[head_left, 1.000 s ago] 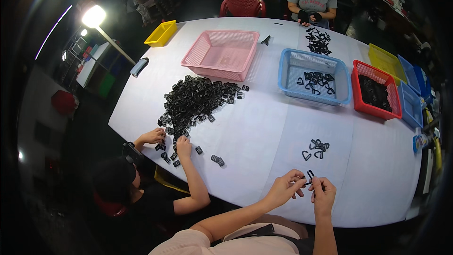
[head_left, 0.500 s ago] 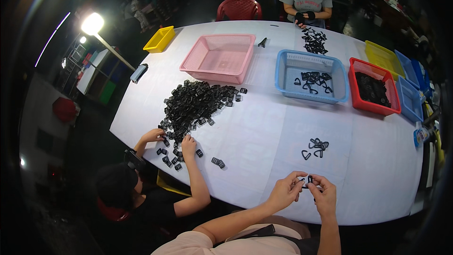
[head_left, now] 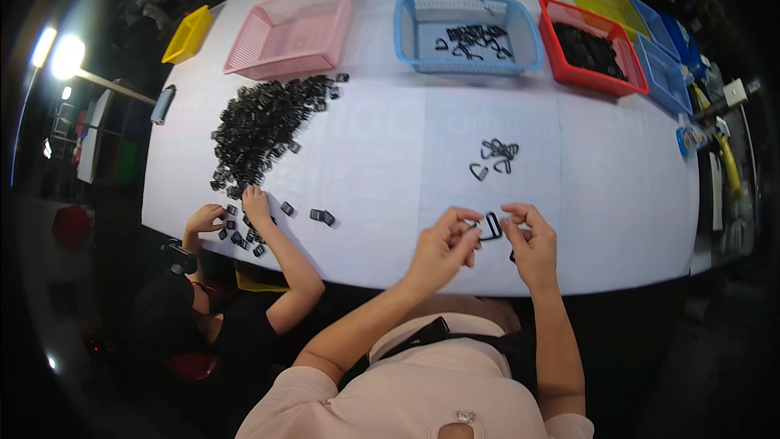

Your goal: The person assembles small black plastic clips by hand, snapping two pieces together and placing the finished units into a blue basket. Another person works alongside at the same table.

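Observation:
My left hand (head_left: 445,250) pinches a black plastic buckle loop (head_left: 493,226), its open frame tilted above the table. Close by on the right, my right hand (head_left: 533,249) is curled, with its thumb and forefinger beside the loop. A small black piece (head_left: 513,257) shows under those right fingers, mostly hidden, so its kind is unclear. Just beyond my hands lies a small cluster of similar black loops (head_left: 500,153) on the white tabletop (head_left: 366,171).
A blue basket (head_left: 469,65) holds more black loops; a red basket (head_left: 593,75) holds dark pieces. Left of them stand a pink basket (head_left: 284,57) and a heap of black slider buckles (head_left: 264,122). A co-worker's hands (head_left: 257,205) work at its near end.
The view has tipped downward, so the table things sit higher in it. My hands have moved slightly apart, and the loop shows more fully in my left fingers.

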Tool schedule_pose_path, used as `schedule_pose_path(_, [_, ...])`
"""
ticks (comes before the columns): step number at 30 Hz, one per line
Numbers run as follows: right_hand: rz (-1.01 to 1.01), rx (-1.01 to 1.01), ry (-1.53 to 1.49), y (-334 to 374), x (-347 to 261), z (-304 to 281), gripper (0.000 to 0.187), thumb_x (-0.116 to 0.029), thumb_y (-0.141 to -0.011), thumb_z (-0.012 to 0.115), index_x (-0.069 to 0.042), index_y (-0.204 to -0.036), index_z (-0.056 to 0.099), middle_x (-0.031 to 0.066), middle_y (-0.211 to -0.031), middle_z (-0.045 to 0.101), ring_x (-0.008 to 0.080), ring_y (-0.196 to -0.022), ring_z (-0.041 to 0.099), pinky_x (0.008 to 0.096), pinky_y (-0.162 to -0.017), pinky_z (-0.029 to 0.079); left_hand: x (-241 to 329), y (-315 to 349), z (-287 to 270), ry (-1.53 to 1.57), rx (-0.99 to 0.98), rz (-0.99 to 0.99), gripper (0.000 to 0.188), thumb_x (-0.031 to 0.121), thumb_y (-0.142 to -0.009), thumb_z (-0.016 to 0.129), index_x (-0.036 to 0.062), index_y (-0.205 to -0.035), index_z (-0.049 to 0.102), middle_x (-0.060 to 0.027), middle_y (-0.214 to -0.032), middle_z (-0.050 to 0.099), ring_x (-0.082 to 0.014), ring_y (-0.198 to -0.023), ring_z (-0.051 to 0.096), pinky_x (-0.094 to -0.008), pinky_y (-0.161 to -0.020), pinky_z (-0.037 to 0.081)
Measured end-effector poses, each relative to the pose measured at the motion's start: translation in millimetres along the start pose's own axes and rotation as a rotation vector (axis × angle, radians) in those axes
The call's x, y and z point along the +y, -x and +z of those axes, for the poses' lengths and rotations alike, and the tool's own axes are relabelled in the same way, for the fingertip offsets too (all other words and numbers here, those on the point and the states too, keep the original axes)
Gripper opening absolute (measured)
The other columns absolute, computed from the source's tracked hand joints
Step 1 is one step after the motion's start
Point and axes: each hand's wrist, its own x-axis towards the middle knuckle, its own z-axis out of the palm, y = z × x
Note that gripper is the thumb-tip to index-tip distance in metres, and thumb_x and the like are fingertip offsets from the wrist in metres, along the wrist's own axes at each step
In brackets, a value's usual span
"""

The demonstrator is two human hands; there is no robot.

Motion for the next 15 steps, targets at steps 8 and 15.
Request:
schedule_pose_path(8, [-0.429, -0.003, 0.219, 22, -13, -9, 0.028, 0.004, -0.073, 0.066, -0.007, -0.098, 0.062, 0.0058, -0.076, 0.061, 0.0127, -0.063, 0.058, 0.0265, -0.05, 0.045, 15, 7, -11, 0.033, -0.08, -0.137, 0.023, 0.005, -0.09, 0.05, 0.0009, -0.111, 0.042, -0.0073, -0.073, 0.059, -0.01, -0.055, 0.054, -0.0213, -0.05, 0.043])
schedule_pose_path(15, [-0.045, -0.117, -0.009, 27, -16, -5, 0.009, -0.01, -0.081, 0.064, -0.002, -0.084, 0.064, 0.0018, -0.07, 0.059, 0.0073, -0.051, 0.045, 0.0206, -0.045, 0.034, 13, 10, -17, -0.078, -0.114, -0.007, 0.021, 0.018, -0.095, 0.043, 0.0005, -0.091, 0.054, -0.0044, -0.067, 0.058, -0.0093, -0.051, 0.053, -0.0198, -0.05, 0.042])
